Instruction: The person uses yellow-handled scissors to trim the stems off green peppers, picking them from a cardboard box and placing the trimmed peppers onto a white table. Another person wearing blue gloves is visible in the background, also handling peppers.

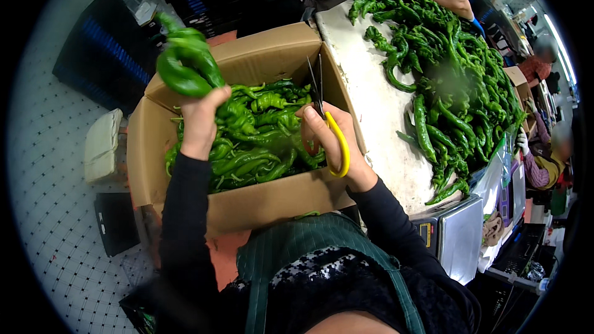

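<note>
A cardboard box (278, 201) stands before me, with long green peppers (260, 148) lying in it. My left hand (203, 114) is closed around a few green peppers (189, 65), raised over the box's left side; they are slightly blurred. Over the right part of the box, my right hand (340, 136) grips scissors (338, 148) with yellow handles. The scissors' dark blades point away from me and stand slightly apart, with nothing between them.
To the right, a white table (377, 130) bears a big heap of green peppers (458, 86). A scale (461, 235) stands at its near end. Across the table a person (445, 0) in a blue glove reaches to the heap. Dark crates (99, 55) and a pale stool (104, 145) are at left.
</note>
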### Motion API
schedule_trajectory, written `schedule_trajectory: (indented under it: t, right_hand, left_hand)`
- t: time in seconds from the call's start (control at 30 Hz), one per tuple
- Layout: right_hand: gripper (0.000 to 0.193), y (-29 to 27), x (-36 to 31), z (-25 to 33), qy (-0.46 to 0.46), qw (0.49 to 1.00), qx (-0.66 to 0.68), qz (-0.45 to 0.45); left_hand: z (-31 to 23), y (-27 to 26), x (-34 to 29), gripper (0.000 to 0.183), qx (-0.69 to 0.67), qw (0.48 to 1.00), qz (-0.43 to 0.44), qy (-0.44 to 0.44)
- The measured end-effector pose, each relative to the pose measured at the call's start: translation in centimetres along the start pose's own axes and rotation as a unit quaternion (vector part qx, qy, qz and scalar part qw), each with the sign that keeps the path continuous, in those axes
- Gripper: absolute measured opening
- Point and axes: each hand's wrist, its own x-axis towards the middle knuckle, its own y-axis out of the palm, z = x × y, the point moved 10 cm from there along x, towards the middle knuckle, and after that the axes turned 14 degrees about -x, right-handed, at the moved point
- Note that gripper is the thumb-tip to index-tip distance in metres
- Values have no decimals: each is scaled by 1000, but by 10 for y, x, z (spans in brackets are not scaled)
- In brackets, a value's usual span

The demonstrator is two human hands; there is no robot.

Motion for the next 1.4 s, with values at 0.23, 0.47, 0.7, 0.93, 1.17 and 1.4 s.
schedule_trajectory:
  t: [0.23, 0.47, 0.7, 0.93, 1.17, 1.4]
  right_hand:
    - [32, 17, -15, 18, -92, 986, -138, -17]
    - [46, 24, -9, 20, -64, 934, -347, -52]
    - [52, 42, -8, -1, 28, 989, -138, 53]
    - [60, 45, 8, -12, 70, 983, -170, -16]
    - [62, 39, 7, -28, 118, 983, -137, -19]
    - [57, 39, -4, -33, 101, 995, -16, 6]
  left_hand:
    - [43, -17, 9, 27, -472, 854, -201, -92]
    - [50, -5, -3, 33, -486, 848, -203, -53]
    - [40, 2, -14, 45, -461, 871, -173, -9]
    - [11, 16, -27, 48, -356, 917, -142, 114]
    - [7, 22, -28, 60, -351, 929, -42, 114]
    - [20, 22, -24, 67, -390, 920, 13, 36]
